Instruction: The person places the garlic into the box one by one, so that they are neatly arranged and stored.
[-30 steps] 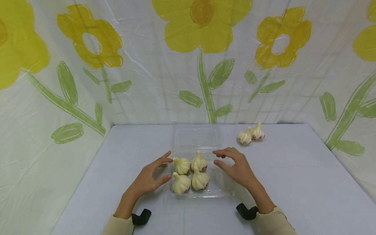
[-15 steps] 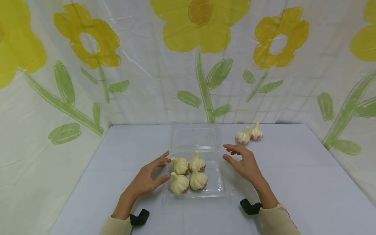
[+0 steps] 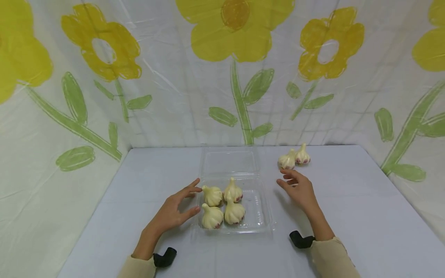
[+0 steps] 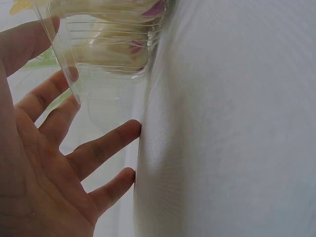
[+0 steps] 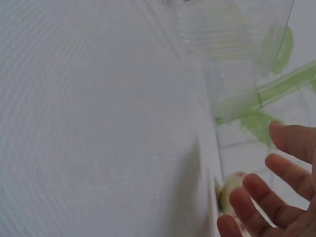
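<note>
Several garlic bulbs [image 3: 233, 212] fill the left part of a clear plastic clamshell box [image 3: 255, 204], its lid [image 3: 230, 160] folded back behind it. At the box's left side is my left hand [image 3: 175, 210], fingers spread; in the left wrist view the thumb and some fingertips [image 4: 71, 74] lie at the clear rim. My right hand [image 3: 299, 189] is to the right of the box with fingers loosely bent and nothing held. Its fingertips come right up to the nearer of two loose garlic bulbs [image 3: 286, 159]; the other bulb [image 3: 303, 155] sits just behind.
A white cloth covers the table [image 3: 358, 216]. Behind it hangs a white curtain [image 3: 167, 104] printed with yellow flowers. A black wrist mount [image 3: 301, 240] sits on each forearm by the beige sleeves.
My right hand has moved from the right edge of the box, rightward and away from me, to the two loose garlic bulbs. The left hand has stayed at the box.
</note>
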Tool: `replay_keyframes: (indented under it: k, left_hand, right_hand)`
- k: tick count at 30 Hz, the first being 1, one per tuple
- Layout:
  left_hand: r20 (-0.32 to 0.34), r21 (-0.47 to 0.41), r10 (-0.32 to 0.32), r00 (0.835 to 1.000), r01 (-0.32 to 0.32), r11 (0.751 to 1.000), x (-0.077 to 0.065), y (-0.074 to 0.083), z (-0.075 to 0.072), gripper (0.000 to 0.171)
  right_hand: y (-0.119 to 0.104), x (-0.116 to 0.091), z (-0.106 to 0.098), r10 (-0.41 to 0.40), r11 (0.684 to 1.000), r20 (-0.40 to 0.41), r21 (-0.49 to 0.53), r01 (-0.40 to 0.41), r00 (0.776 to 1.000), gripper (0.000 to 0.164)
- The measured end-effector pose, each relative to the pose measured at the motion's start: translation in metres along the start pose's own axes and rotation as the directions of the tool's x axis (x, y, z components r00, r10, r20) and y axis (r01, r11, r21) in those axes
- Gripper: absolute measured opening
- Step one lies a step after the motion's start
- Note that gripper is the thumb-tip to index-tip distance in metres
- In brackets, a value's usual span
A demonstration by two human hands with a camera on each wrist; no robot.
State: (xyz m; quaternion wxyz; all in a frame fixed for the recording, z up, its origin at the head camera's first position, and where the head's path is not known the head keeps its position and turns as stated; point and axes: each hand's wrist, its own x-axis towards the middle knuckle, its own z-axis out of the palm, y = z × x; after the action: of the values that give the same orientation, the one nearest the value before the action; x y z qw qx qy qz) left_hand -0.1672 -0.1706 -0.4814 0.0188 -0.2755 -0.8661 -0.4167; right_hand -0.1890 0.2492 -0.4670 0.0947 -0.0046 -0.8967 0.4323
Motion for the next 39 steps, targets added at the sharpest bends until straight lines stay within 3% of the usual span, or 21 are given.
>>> replay_keyframes:
  k: [5,24,33,39]
  left_hand:
    - [0.007,-0.004,0.002,1.0,-0.002,1.0,0.0,0.0,0.0,0.05]
    - [0.004,0.001,-0.006,1.0,0.006,1.0,0.0,0.001,-0.001,0.05]
    - [0.007,0.007,-0.005,1.0,0.005,1.0,-0.001,0.0,-0.001,0.05]
    - [0.011,0.0,-0.003,1.0,0.003,1.0,0.0,0.0,-0.001,0.05]
  right_hand:
    - [0.011,0.0,-0.001,0.083,0.996,-0.006,0.022,-0.082,0.997,0.047]
    - [0.022,0.007,-0.007,0.206,0.975,-0.047,0.095,-0.201,0.977,0.062]
    - [0.026,0.024,-0.015,0.231,0.96,0.036,0.153,-0.234,0.972,0.076]
    - [0.029,0.035,-0.018,0.204,0.97,0.063,0.125,-0.21,0.977,0.081]
